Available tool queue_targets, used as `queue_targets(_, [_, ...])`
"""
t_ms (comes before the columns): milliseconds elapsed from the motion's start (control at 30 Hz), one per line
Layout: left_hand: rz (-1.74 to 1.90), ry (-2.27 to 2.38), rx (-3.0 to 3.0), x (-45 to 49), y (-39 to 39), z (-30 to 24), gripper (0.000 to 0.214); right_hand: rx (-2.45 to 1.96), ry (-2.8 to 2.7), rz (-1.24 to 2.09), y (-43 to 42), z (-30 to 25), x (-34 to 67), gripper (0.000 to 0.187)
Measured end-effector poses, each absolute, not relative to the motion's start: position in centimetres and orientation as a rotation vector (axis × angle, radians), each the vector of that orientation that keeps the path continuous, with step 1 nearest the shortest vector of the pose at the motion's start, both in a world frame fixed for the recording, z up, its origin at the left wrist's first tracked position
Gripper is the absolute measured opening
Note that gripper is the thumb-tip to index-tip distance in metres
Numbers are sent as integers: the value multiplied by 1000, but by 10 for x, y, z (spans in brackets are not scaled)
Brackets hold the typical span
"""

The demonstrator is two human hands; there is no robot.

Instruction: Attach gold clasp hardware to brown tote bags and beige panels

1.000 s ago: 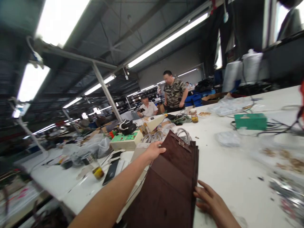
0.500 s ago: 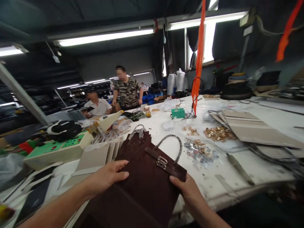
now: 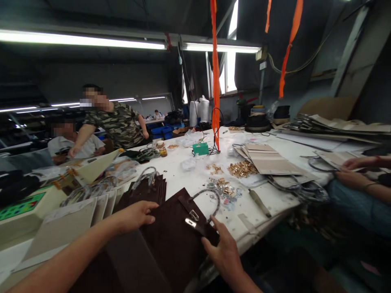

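Observation:
A dark brown bag panel (image 3: 171, 232) lies on top of a fan of similar brown panels (image 3: 149, 189) at the table's front edge. It carries a plastic-wrapped loop handle (image 3: 210, 195) and a brown strap with a silver buckle (image 3: 193, 215). A loose strap end with a shiny metal tip (image 3: 191, 222) sticks out below the buckle. My left hand (image 3: 134, 215) hovers over or rests on the panel's left side, thumb and forefinger apart. Beside the panel's right corner, my right hand (image 3: 224, 250) has its fingers spread close to the strap; nothing shows between them.
Beige panels (image 3: 67, 219) and a green-topped machine (image 3: 24, 207) stand at left. Gold metal fittings (image 3: 242, 169), a grey-handled tool (image 3: 259, 202) and stacked beige pieces (image 3: 269, 158) lie at right. A co-worker's hands (image 3: 354, 173) are at far right; two people are at back left.
The view has swung right, bringing a co-worker's hands into sight. My right hand has let go of the panel's corner and spread its fingers. The metal strap tip now stands apart from the buckle.

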State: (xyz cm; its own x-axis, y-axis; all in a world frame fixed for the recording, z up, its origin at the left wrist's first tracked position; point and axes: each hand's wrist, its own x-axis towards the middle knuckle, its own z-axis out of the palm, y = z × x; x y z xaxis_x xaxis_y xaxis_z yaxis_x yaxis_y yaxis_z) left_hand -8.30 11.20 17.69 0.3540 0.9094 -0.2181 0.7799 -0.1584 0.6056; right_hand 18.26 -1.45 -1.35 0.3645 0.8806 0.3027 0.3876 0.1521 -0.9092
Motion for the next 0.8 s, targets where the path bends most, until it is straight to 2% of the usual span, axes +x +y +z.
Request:
queue_targets(100, [99, 1396, 2043, -83, 132, 162, 37, -1417, -1376, 495, -21, -15, 181, 47])
queue_targets(200, [146, 1497, 2109, -72, 143, 134, 45, -1362, -1384, 554, -25, -20, 176, 34])
queue_targets(300, [222, 1585, 2152, -52, 143, 100, 66, -1316, -1350, 597, -24, -27, 175, 33])
queue_targets(367, [249, 1600, 2168, -42, 141, 79, 72, -1316, -1334, 632, -22, -31, 180, 34])
queue_targets(500, [249, 1592, 2155, -35, 136, 52, 65, -1371, -1327, 772, -20, -29, 199, 42])
queue_targets(633, [283, 1581, 2145, -38, 133, 40, 65, -1300, -1407, 1006, -22, -7, 220, 17])
queue_targets(700, [295, 1594, 2144, -39, 131, 36, 65, -1253, -1420, 1150, -19, 7, 232, 12])
queue_targets(800, [283, 1623, 2144, -37, 128, 29, 63, -1260, -1405, 1236, -1, 21, 259, 26])
